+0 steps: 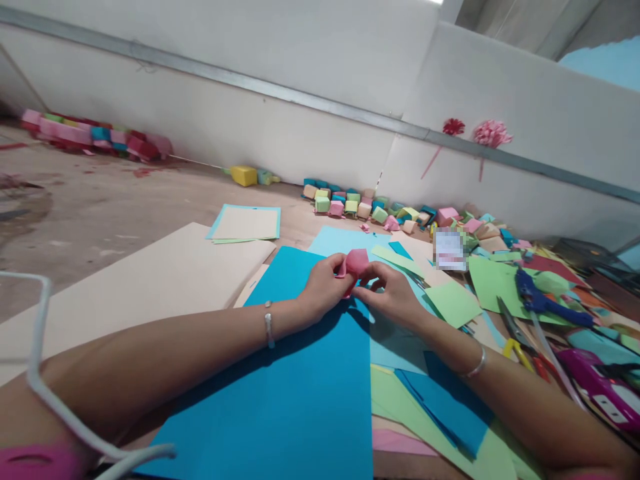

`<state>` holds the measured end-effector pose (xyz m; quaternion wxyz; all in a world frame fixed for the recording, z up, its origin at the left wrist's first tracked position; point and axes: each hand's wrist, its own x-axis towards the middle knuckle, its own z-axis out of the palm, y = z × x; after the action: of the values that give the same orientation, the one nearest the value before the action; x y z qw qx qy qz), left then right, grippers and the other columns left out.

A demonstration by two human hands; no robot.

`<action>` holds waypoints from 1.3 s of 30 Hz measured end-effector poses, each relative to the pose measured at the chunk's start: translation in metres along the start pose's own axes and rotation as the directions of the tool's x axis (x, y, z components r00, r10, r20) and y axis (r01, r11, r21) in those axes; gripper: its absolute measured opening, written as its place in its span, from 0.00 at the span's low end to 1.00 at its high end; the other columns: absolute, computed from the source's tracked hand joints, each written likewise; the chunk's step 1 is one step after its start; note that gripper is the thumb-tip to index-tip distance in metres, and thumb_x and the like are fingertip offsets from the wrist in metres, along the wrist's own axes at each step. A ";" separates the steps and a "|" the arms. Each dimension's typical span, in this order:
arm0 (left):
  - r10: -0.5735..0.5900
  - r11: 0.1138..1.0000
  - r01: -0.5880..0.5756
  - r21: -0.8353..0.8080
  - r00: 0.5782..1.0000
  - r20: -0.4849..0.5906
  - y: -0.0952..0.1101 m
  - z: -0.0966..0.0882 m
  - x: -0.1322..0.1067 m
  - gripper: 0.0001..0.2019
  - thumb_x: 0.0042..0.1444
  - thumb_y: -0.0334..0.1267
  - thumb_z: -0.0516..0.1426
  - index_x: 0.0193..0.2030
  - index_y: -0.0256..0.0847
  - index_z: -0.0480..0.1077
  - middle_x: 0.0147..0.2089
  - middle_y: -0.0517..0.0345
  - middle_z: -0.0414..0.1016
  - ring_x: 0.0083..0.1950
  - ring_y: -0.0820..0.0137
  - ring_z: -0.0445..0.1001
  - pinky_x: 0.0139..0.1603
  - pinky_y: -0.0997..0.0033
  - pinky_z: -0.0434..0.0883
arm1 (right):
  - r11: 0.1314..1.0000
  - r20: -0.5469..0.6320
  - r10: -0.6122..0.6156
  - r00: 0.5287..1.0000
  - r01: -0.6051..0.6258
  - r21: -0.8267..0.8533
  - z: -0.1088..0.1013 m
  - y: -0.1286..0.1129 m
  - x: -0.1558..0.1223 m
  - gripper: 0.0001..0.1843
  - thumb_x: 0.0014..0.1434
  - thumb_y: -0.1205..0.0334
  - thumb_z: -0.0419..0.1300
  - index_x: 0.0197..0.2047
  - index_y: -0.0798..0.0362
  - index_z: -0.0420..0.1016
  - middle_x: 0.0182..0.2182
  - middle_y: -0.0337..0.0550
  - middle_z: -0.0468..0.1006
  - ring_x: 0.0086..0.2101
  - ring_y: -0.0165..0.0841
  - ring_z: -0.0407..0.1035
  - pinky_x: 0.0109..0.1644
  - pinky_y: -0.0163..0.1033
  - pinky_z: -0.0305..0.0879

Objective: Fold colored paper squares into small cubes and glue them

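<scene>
Both my hands meet over a big blue paper sheet (300, 387) on the floor. My left hand (325, 288) is closed round a small pink folded paper piece (355, 263), gripping its left side. My right hand (390, 293) pinches the same pink piece from the right with curled fingers. A silver bangle sits on each wrist. The pink piece is held just above the blue sheet, partly hidden by my fingers.
Folded paper cubes (360, 207) line the wall base. Green (453, 303), light-blue and beige sheets (150, 287) lie around. Scissors (515, 333), a blue tool (540, 300) and a purple stapler-like tool (595, 387) lie at right. Pink blocks (95, 137) sit far left. A white cord (40, 373) hangs near.
</scene>
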<state>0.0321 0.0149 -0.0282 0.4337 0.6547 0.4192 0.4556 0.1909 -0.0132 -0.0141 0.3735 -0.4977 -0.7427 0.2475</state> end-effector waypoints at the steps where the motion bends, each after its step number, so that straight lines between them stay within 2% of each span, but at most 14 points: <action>1: 0.022 1.000 -0.022 0.016 1.000 -0.013 0.000 -0.001 0.000 0.05 0.47 0.32 0.55 0.32 0.38 0.68 0.29 0.63 0.71 0.31 0.73 0.67 0.29 0.75 0.64 | 1.000 0.002 -0.006 1.000 0.006 -0.014 0.000 0.000 0.000 0.13 0.50 0.57 0.65 0.39 0.52 0.74 0.35 0.42 0.76 0.35 0.33 0.70 0.36 0.37 0.67; 5: 0.062 0.990 -0.059 0.126 0.998 -0.018 0.001 -0.003 0.001 0.03 0.45 0.30 0.56 0.28 0.39 0.66 0.27 0.65 0.70 0.30 0.73 0.67 0.30 0.75 0.62 | 0.999 0.023 -0.007 1.000 0.008 -0.038 -0.002 0.001 0.001 0.10 0.53 0.55 0.62 0.36 0.53 0.75 0.34 0.43 0.77 0.35 0.34 0.70 0.36 0.37 0.67; 8: 0.053 0.982 -0.060 0.178 0.998 0.041 0.002 -0.004 0.000 0.03 0.44 0.30 0.57 0.25 0.38 0.66 0.25 0.65 0.69 0.29 0.73 0.66 0.29 0.75 0.61 | 0.999 0.012 0.019 1.000 -0.019 -0.036 -0.002 0.001 0.001 0.10 0.53 0.60 0.59 0.38 0.54 0.77 0.34 0.44 0.78 0.34 0.34 0.71 0.36 0.36 0.66; 10: 0.057 0.990 -0.067 0.125 0.995 0.081 0.003 -0.002 -0.002 0.04 0.44 0.32 0.59 0.28 0.38 0.67 0.27 0.64 0.71 0.30 0.72 0.68 0.30 0.74 0.63 | 0.998 -0.036 0.035 0.999 -0.037 -0.054 -0.002 0.000 0.001 0.12 0.50 0.65 0.56 0.37 0.54 0.78 0.34 0.43 0.79 0.33 0.34 0.71 0.36 0.37 0.66; 14: 0.026 0.992 -0.012 -0.127 0.994 0.107 0.010 0.001 -0.010 0.15 0.44 0.34 0.60 0.40 0.41 0.63 0.33 0.62 0.74 0.34 0.70 0.73 0.35 0.72 0.70 | 0.994 -0.162 0.075 0.984 -0.087 -0.071 -0.006 0.002 0.003 0.13 0.47 0.67 0.54 0.35 0.53 0.78 0.31 0.41 0.79 0.31 0.33 0.70 0.37 0.38 0.64; 16: 0.010 0.981 0.013 -0.196 0.993 0.113 0.014 0.001 -0.012 0.16 0.44 0.33 0.61 0.40 0.41 0.63 0.35 0.60 0.74 0.36 0.69 0.75 0.37 0.70 0.72 | 0.991 -0.205 0.115 0.972 -0.125 -0.037 -0.009 0.005 0.005 0.11 0.47 0.66 0.54 0.32 0.54 0.76 0.27 0.40 0.76 0.29 0.33 0.68 0.35 0.37 0.63; 18: -0.006 0.977 0.037 -0.211 0.989 0.147 0.015 0.001 -0.012 0.12 0.44 0.32 0.60 0.37 0.39 0.65 0.37 0.57 0.75 0.39 0.68 0.76 0.38 0.70 0.73 | 0.988 -0.220 0.151 0.964 -0.156 -0.007 -0.011 0.010 0.008 0.09 0.46 0.66 0.53 0.30 0.54 0.74 0.25 0.39 0.74 0.27 0.32 0.66 0.32 0.36 0.61; 20: -0.026 0.976 0.066 -0.209 0.982 0.189 0.014 0.000 -0.010 0.09 0.44 0.30 0.59 0.35 0.37 0.69 0.37 0.55 0.76 0.39 0.67 0.76 0.39 0.69 0.73 | 0.985 -0.217 0.172 0.961 -0.173 0.016 -0.011 0.015 0.010 0.08 0.46 0.65 0.53 0.29 0.54 0.74 0.24 0.39 0.74 0.26 0.32 0.66 0.30 0.36 0.60; 25: -0.032 0.974 0.084 -0.212 0.970 0.240 0.005 0.001 -0.002 0.11 0.42 0.28 0.60 0.36 0.36 0.71 0.40 0.51 0.78 0.43 0.63 0.78 0.43 0.66 0.74 | 0.980 -0.206 0.198 0.958 -0.187 0.069 -0.010 0.022 0.012 0.08 0.46 0.64 0.57 0.30 0.54 0.75 0.25 0.40 0.76 0.27 0.32 0.68 0.29 0.36 0.61; 27: -0.034 0.985 0.072 -0.157 0.972 0.233 0.001 0.002 0.000 0.10 0.43 0.30 0.62 0.35 0.36 0.71 0.39 0.51 0.78 0.43 0.62 0.78 0.44 0.64 0.74 | 0.980 -0.192 0.192 0.962 -0.178 0.087 -0.010 0.023 0.012 0.08 0.46 0.64 0.57 0.31 0.54 0.76 0.26 0.41 0.77 0.28 0.33 0.69 0.30 0.36 0.63; 30: -0.020 0.996 0.036 -0.080 0.981 0.194 -0.005 0.002 0.002 0.07 0.45 0.31 0.62 0.33 0.37 0.71 0.34 0.54 0.77 0.39 0.64 0.78 0.41 0.65 0.74 | 0.984 -0.156 0.163 0.974 -0.149 0.094 -0.012 0.020 0.012 0.10 0.46 0.66 0.57 0.33 0.55 0.77 0.28 0.41 0.78 0.29 0.33 0.70 0.32 0.37 0.65; 35: -0.003 0.997 0.015 -0.079 0.989 0.147 -0.013 0.000 0.008 0.05 0.47 0.29 0.59 0.32 0.36 0.72 0.33 0.55 0.77 0.36 0.68 0.76 0.41 0.67 0.73 | 0.995 0.007 0.059 0.998 -0.060 0.080 -0.017 0.016 0.014 0.12 0.48 0.67 0.58 0.36 0.55 0.79 0.32 0.43 0.81 0.31 0.34 0.73 0.36 0.38 0.68; 39: -0.002 0.999 0.011 -0.050 0.984 0.175 -0.014 -0.002 0.011 0.06 0.48 0.30 0.58 0.34 0.36 0.75 0.35 0.54 0.78 0.36 0.68 0.75 0.39 0.69 0.72 | 0.998 0.012 0.029 0.999 -0.030 0.059 -0.020 0.022 0.017 0.12 0.48 0.68 0.58 0.36 0.54 0.80 0.33 0.41 0.81 0.31 0.33 0.73 0.36 0.37 0.69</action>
<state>0.0302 0.0293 -0.0388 0.4867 0.6798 0.3697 0.4054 0.2154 0.0104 -0.0132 0.3802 -0.4959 -0.7297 0.2777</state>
